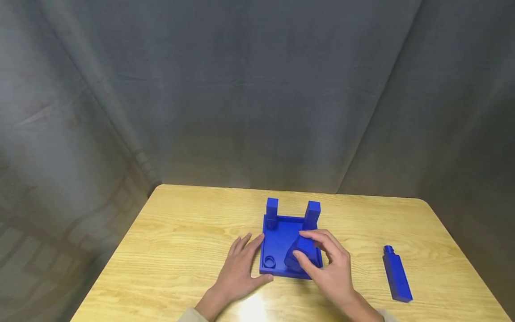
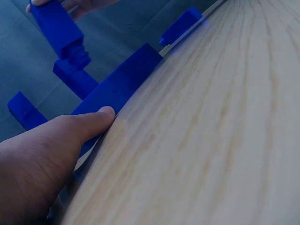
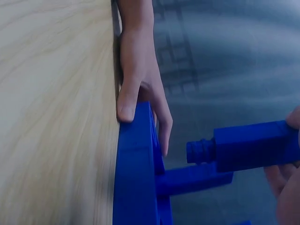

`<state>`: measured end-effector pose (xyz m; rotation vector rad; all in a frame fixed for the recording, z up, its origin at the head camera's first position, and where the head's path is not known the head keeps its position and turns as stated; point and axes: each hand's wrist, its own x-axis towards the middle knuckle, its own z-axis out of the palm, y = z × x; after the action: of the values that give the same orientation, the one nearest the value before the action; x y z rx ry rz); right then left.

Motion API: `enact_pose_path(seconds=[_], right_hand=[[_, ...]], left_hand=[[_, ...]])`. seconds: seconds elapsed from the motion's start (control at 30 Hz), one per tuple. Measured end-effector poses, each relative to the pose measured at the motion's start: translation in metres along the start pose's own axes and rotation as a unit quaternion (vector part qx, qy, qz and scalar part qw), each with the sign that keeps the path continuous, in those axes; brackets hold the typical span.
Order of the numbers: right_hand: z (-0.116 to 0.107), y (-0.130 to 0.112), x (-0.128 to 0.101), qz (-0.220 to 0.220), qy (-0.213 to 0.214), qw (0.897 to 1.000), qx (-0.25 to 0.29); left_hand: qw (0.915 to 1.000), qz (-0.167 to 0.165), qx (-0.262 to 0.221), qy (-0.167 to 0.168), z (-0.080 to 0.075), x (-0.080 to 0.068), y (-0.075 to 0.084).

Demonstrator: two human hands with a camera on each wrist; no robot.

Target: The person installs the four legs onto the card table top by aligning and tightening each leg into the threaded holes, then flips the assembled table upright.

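Note:
A square blue tabletop-like base (image 1: 283, 241) with a raised rim lies on the table. Two blue square posts, one left (image 1: 272, 209) and one right (image 1: 312, 214), stand upright at its far corners. My left hand (image 1: 239, 273) touches its near left corner, thumb along the front side, fingers extended by the left side. A round socket (image 1: 269, 262) shows at that corner. Between thumb and fingers, my right hand (image 1: 337, 270) holds a third blue post (image 3: 255, 145) above the near right corner. Its threaded end (image 2: 78, 57) points down, apart from the base; the socket below is hidden.
Another blue post (image 1: 397, 276) lies on its side at the right of the wooden table (image 1: 181, 237), its threaded end facing away from me. A grey curtain (image 1: 249, 98) hangs behind the table's far edge.

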<state>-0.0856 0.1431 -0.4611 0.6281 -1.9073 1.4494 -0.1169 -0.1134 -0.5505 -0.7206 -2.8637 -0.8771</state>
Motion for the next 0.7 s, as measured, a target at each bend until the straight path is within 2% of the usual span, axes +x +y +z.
enact_pose_path(seconds=[0.13, 0.37, 0.57, 0.7], right_hand=[[0.015, -0.001, 0.006, 0.011, 0.004, 1.0, -0.008], [0.037, 0.006, 0.013, 0.002, -0.009, 1.0, 0.003], [0.046, 0.011, 0.005, 0.026, -0.05, 0.998, -0.028], [0.048, 0.012, 0.003, 0.037, -0.056, 0.997, -0.048]], left_hand=[[0.9999, 0.01, 0.004, 0.011, 0.0, 0.0, -0.002], [0.9989, 0.035, 0.017, 0.027, 0.0, 0.003, -0.003], [0.9993, 0.032, 0.012, 0.016, 0.001, 0.004, -0.001], [0.9987, 0.041, 0.017, 0.025, 0.001, 0.004, 0.0]])
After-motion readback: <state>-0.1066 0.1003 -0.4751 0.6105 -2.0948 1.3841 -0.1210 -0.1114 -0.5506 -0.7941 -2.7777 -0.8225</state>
